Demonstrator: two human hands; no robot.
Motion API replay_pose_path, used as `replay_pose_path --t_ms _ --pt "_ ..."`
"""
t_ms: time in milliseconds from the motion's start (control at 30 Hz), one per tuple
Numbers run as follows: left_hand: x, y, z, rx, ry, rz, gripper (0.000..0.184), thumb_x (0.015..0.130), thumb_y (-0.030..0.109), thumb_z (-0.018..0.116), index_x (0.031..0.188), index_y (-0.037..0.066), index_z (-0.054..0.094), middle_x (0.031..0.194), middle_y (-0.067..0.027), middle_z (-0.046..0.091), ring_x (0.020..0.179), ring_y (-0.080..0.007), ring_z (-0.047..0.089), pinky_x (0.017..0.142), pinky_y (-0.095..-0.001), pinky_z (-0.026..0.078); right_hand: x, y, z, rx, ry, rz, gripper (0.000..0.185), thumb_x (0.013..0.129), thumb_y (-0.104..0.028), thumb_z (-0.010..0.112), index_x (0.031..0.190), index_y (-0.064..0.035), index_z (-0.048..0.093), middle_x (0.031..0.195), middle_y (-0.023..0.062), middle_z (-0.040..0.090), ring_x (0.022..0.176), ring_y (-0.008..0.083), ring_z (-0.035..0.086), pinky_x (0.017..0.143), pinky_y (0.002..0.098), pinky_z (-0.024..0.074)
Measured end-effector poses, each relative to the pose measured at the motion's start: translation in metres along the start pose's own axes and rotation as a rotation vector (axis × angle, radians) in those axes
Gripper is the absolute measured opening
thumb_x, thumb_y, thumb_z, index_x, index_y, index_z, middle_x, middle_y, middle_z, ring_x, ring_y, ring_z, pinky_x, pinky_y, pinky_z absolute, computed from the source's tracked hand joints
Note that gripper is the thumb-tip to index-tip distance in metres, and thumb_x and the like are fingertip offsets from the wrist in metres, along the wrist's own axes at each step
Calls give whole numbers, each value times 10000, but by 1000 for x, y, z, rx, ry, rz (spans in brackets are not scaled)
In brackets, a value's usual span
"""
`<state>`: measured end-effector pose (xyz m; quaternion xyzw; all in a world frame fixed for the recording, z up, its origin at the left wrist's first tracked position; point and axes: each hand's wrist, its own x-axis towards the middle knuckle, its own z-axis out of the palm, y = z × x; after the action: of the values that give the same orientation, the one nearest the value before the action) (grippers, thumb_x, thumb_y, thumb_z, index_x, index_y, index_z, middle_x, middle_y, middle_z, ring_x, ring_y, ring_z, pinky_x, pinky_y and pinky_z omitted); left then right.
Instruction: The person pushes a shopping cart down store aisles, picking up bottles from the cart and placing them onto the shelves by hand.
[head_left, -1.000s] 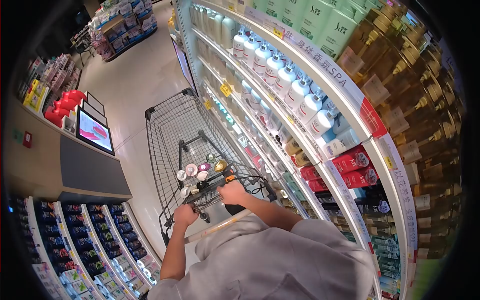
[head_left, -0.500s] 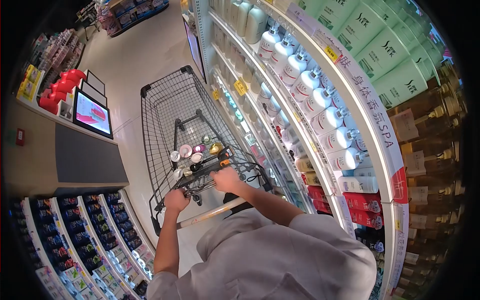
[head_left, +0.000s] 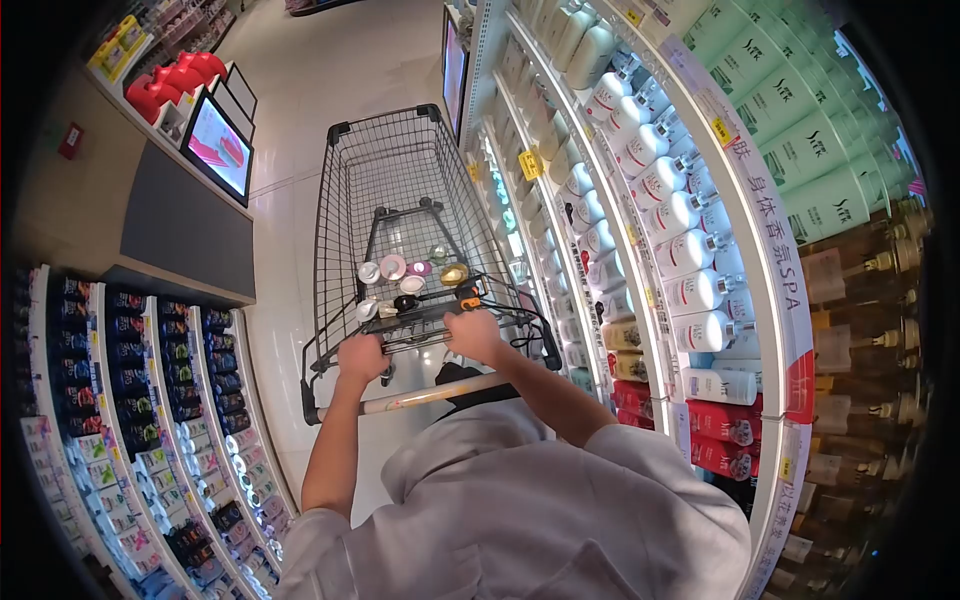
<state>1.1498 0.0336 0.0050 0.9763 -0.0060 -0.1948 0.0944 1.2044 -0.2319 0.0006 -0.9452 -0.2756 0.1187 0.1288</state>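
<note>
A black wire shopping cart (head_left: 332, 205) stands ahead of me in the aisle. My left hand (head_left: 363, 358) is closed around the wire frame at its near end. To the right, my right hand (head_left: 474, 335) grips the same frame beside an orange-and-black piece (head_left: 468, 298). The pale push handle (head_left: 430, 393) lies closer to my body, below both hands. Several small containers sit in the near part of the basket, among them a pink round one (head_left: 392, 266), a white one (head_left: 369, 271), a gold one (head_left: 454, 273) and a dark one (head_left: 405, 302).
Curved shelves (head_left: 640, 260) of white pump bottles (head_left: 690, 290) run close along the cart's right side. At left are a counter (head_left: 185, 225) with a lit screen (head_left: 218, 143), red items (head_left: 170, 85) and lower product racks (head_left: 205, 400). Floor (head_left: 290, 60) stretches ahead between them.
The cart's far end has swung right in view and now points more straight ahead. The left counter and racks sit higher in view. Both hands keep their hold on the frame.
</note>
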Motion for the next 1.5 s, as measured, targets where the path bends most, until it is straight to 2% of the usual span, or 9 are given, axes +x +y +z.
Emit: replay_pose_path --t_ms 167,333,433,633,733,833,1033,1300,1500 --pt "-56 -2 32 12 1 6 232 760 315 690 886 145 785 832 -138 740 825 -318 729 748 -456 587 -53 -29 17 -19 -10 5 234 807 -334 700 863 -107 678 681 142 695 661 352 709 605 486 553" --pt "-121 2 56 -42 6 -23 215 737 312 695 837 138 775 832 -145 740 813 -339 722 753 -465 581 -108 -56 38 -62 -17 -55 291 819 -399 681 843 -110 664 659 143 683 648 354 704 601 490 551" --pt "-161 3 73 -38 -9 -47 225 755 320 695 846 131 780 833 -146 739 817 -332 726 747 -458 582 -140 -71 55 -37 25 -108 237 786 -324 699 872 -106 663 640 131 677 602 338 693 563 478 534" --pt "-231 19 104 -97 19 -109 214 744 303 694 842 129 772 815 -148 737 795 -346 722 735 -469 576 -191 -93 65 -90 -6 -174 286 823 -393 685 846 -110 658 655 137 682 632 346 700 587 474 551" --pt "-263 27 122 -102 69 -140 201 735 297 689 830 139 768 789 -144 734 774 -345 721 728 -476 573 -211 -99 68 -90 -50 -233 270 822 -379 689 854 -113 659 655 129 683 631 344 701 594 474 556" --pt "-292 39 133 -147 32 -211 213 749 283 694 873 128 770 830 -120 747 797 -315 731 725 -464 574 -227 -106 64 -131 -111 -280 261 823 -370 689 866 -114 662 658 126 685 633 341 701 596 475 557" --pt "-349 60 154 -199 11 -335 191 741 256 691 862 130 769 846 -126 752 822 -316 738 736 -457 578 -249 -119 69 -112 -160 -439 252 839 -361 662 872 -111 672 674 129 693 647 339 704 606 481 557" --pt "-412 97 197 -314 81 -568 202 743 285 660 832 131 756 821 -138 739 826 -333 729 731 -471 577 -266 -132 76 -201 -340 -602 255 818 -351 673 884 -105 685 707 145 710 693 343 718 627 486 560" --pt "-459 135 227 -399 114 -735 198 769 279 667 844 127 769 839 -135 745 829 -321 729 738 -466 577 -282 -140 94 -191 -360 -800 251 800 -341 682 900 -112 695 690 139 701 670 346 713 613 478 562"
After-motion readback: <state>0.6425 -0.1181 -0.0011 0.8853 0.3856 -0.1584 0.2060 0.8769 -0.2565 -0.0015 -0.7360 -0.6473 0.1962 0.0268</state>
